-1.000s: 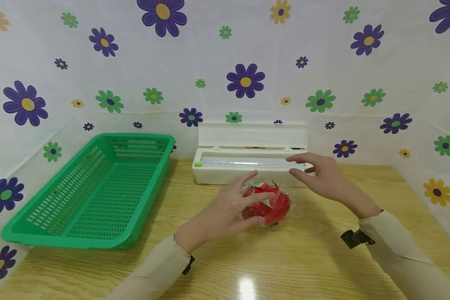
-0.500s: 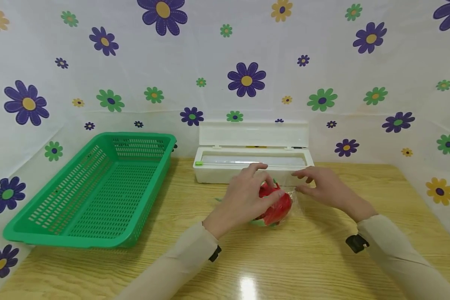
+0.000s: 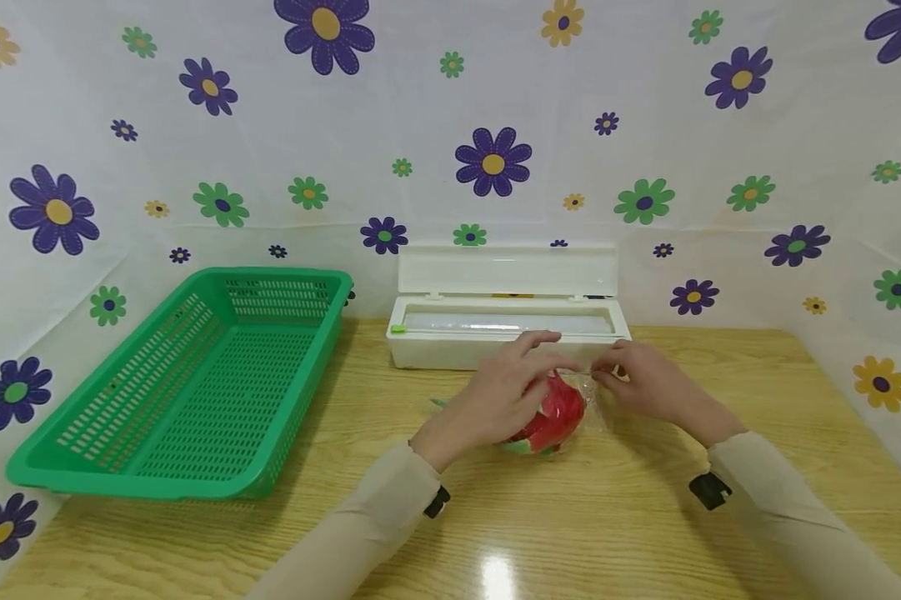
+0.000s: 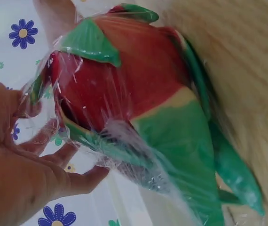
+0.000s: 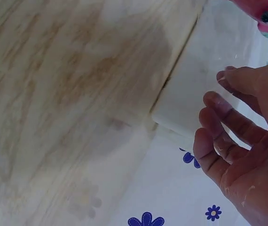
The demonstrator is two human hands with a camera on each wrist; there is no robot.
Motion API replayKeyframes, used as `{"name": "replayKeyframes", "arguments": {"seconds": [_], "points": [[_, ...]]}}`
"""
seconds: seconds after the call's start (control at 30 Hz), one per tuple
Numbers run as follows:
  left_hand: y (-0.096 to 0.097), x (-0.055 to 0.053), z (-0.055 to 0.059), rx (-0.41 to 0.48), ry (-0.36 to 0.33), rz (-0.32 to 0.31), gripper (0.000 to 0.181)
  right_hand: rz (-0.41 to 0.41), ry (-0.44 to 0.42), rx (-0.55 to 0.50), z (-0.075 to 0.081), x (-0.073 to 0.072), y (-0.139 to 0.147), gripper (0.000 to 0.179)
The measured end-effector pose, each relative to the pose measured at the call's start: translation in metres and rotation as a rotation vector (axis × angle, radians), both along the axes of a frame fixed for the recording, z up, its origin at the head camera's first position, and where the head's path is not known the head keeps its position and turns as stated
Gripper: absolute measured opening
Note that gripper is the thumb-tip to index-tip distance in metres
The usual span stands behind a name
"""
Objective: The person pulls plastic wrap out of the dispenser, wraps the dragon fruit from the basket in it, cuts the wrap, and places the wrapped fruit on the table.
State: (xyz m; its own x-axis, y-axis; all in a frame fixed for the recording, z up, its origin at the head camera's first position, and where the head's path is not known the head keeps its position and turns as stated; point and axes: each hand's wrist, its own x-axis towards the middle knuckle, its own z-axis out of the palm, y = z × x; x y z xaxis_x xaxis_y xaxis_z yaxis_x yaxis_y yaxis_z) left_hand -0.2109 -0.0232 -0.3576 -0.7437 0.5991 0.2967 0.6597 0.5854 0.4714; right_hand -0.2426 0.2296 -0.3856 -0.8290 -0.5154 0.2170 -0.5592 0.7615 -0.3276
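Note:
A red dragon fruit with green scales lies on the table inside clear plastic wrap. Over its left side and top curves my left hand, its thumb and fingers bent at the film. The left wrist view shows the left hand close against the wrapped fruit, with creased film across the fingertips. To the right of the fruit, my right hand pinches the film's loose edge between thumb and index finger. In the right wrist view, that right hand has its other fingers loosely curled.
Behind the fruit stands a white plastic wrap dispenser, its lid raised, a film roll inside and a green slider at its left end. A green basket stands at the left on the wooden table. A flower-print sheet hangs behind.
My left hand has moved right and up over the fruit, and its fingers have drawn in. The right hand has come down from the dispenser's front and closed its fingertips on the film.

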Motion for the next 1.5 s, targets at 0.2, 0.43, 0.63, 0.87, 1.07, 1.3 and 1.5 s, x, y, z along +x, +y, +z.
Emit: {"name": "replayKeyframes", "arguments": {"seconds": [0.2, 0.43, 0.63, 0.87, 1.07, 1.3, 1.5], "points": [[0.000, 0.000, -0.002, -0.189, -0.056, 0.034, 0.042, 0.002, 0.002, -0.147, 0.010, 0.001, 0.003, 0.012], [-0.005, -0.002, -0.007, -0.292, -0.109, 0.029, 0.071, -0.102, -0.158, -0.221, 0.025, 0.008, -0.006, 0.020], [-0.007, -0.008, -0.007, -0.328, -0.137, -0.017, 0.089, -0.167, -0.285, -0.285, 0.035, 0.017, -0.023, 0.026], [-0.010, -0.021, -0.015, -0.257, -0.148, -0.043, 0.074, -0.121, -0.218, -0.351, 0.037, 0.028, -0.039, 0.017], [-0.008, -0.024, -0.019, -0.238, -0.143, -0.046, 0.073, -0.130, -0.229, -0.416, 0.031, 0.034, -0.038, 0.014], [-0.009, -0.029, -0.020, -0.231, -0.234, -0.038, 0.085, -0.073, -0.141, -0.378, 0.023, 0.039, -0.035, 0.011], [-0.012, -0.040, -0.022, -0.146, -0.398, -0.074, 0.073, 0.094, -0.206, -0.360, 0.020, 0.046, -0.025, 0.035]]}}
